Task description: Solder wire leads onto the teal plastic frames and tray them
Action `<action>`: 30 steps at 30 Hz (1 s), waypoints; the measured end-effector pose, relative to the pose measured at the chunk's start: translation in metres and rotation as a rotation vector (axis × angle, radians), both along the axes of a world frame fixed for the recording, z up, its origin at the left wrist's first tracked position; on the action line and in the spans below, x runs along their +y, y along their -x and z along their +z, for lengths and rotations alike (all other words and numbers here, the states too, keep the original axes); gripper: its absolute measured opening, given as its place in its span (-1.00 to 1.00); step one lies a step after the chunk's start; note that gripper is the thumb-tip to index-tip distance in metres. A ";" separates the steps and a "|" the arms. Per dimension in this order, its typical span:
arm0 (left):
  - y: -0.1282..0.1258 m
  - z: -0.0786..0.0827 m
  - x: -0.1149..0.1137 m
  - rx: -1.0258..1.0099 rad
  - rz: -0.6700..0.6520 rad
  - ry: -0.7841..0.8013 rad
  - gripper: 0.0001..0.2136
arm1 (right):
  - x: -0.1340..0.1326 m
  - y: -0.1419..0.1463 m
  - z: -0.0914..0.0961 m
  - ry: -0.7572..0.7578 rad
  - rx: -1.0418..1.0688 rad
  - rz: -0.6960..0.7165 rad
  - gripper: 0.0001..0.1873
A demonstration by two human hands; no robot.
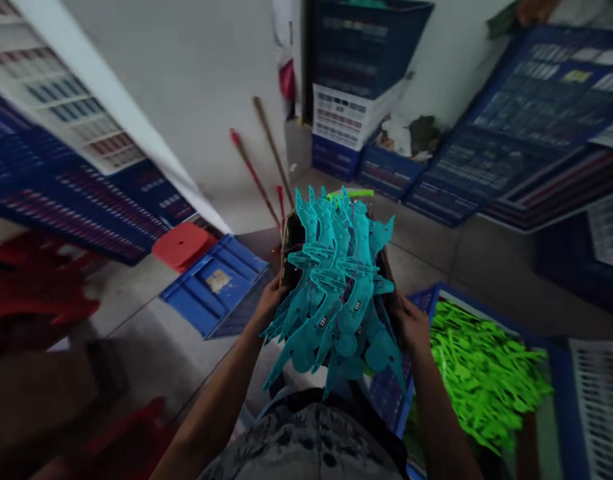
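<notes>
I wear a grey garment (301,443) mottled with irregular dark blotches (329,460); my forearms (211,407), left hand (271,298) and right hand (413,323) are all bare

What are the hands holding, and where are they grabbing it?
They hold a dark box heaped with teal plastic pieces: the left hand grips its left side, the right hand its right.
</notes>
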State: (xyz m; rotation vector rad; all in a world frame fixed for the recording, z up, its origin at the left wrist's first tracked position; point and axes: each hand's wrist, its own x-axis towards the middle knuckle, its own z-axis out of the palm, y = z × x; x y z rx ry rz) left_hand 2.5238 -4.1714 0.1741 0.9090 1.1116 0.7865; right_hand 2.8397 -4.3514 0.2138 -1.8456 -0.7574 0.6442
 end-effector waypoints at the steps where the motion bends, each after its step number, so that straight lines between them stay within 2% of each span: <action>1: -0.026 -0.002 0.011 0.007 -0.024 0.003 -0.33 | 0.004 -0.021 0.003 0.013 -0.014 -0.031 -0.38; 3: -0.076 -0.003 0.032 0.022 -0.065 0.010 -0.37 | 0.014 -0.063 0.011 0.027 -0.030 -0.080 -0.37; 6: -0.140 0.006 0.058 0.029 -0.113 0.013 -0.38 | 0.035 -0.120 0.026 0.036 -0.035 -0.118 -0.39; 9: -0.188 0.021 0.088 0.039 -0.126 0.010 -0.39 | 0.065 -0.165 0.038 0.028 -0.022 -0.128 -0.42; 12: -0.224 0.030 0.129 0.061 -0.135 0.007 -0.46 | 0.107 -0.200 0.041 0.009 -0.002 -0.126 -0.41; 19: -0.295 0.018 0.259 0.084 -0.118 -0.007 -0.53 | 0.238 -0.272 0.038 0.000 0.005 -0.142 -0.47; 22: -0.320 0.023 0.313 0.077 -0.122 0.017 -0.52 | 0.296 -0.301 0.046 0.027 0.017 -0.144 -0.48; 26: -0.336 0.036 0.382 0.085 -0.078 0.047 -0.52 | 0.383 -0.327 0.053 -0.004 0.078 -0.079 -0.44; 30: -0.334 0.039 0.451 0.079 0.050 0.062 -0.47 | 0.491 -0.344 0.045 -0.026 0.117 0.031 -0.42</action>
